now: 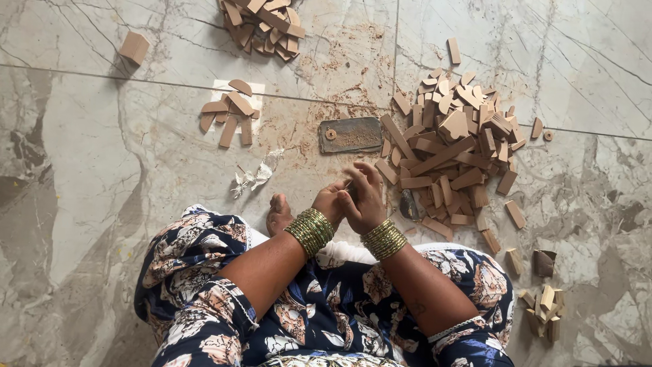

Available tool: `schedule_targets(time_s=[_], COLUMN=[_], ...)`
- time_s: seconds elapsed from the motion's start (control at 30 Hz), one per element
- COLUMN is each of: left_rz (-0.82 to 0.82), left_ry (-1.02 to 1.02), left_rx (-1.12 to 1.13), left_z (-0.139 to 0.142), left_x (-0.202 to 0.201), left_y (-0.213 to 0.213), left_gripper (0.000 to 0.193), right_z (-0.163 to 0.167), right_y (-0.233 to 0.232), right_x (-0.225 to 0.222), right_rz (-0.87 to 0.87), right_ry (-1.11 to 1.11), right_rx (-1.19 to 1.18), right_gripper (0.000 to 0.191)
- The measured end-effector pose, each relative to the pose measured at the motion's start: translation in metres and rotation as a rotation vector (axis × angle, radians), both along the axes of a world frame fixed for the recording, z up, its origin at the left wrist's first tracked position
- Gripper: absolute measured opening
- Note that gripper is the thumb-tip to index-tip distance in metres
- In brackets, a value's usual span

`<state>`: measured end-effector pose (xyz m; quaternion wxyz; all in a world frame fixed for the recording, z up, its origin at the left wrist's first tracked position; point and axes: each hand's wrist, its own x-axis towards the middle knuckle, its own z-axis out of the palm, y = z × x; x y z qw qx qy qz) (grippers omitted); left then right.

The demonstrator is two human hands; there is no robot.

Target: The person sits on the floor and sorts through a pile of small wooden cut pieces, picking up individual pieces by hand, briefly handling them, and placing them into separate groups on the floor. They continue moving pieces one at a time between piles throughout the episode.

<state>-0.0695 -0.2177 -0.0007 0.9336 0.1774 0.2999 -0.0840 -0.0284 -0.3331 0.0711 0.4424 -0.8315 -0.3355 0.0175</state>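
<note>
I sit on a marble floor [88, 170] in floral clothing with both wrists in green bangles. My left hand [331, 202] and my right hand [363, 197] are pressed together in front of my knees, fingers curled around something small. What they hold is hidden between the fingers. A large pile of flat wooden pieces [451, 146] lies just right of the hands. A worn brown sanding pad [351, 134] lies beyond the hands.
A smaller group of wooden shapes [229, 112] rests on white paper at the upper left. Another pile [263, 28] sits at the top edge, a single block [134, 47] further left. Several small blocks [543, 309] lie lower right. Crumpled foil [252, 178] and sawdust are nearby.
</note>
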Motion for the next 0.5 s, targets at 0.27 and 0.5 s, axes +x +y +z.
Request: schedule_targets(time_s=[0.27,0.5], left_rz=[-0.274,-0.097], left_ry=[0.187,0.123], left_rx=[0.472,0.319], left_z=[-0.007,0.01], left_x=[-0.002,0.002], left_y=[-0.005,0.007], left_gripper=[0.029,0.029], right_z=[-0.056,-0.053], right_y=[-0.016,-0.014], right_x=[0.052,0.052], right_rz=[-0.222,-0.218], right_ry=[0.396,0.695], right_rx=[-0.165,0.461], right_gripper=[0.039,0.031])
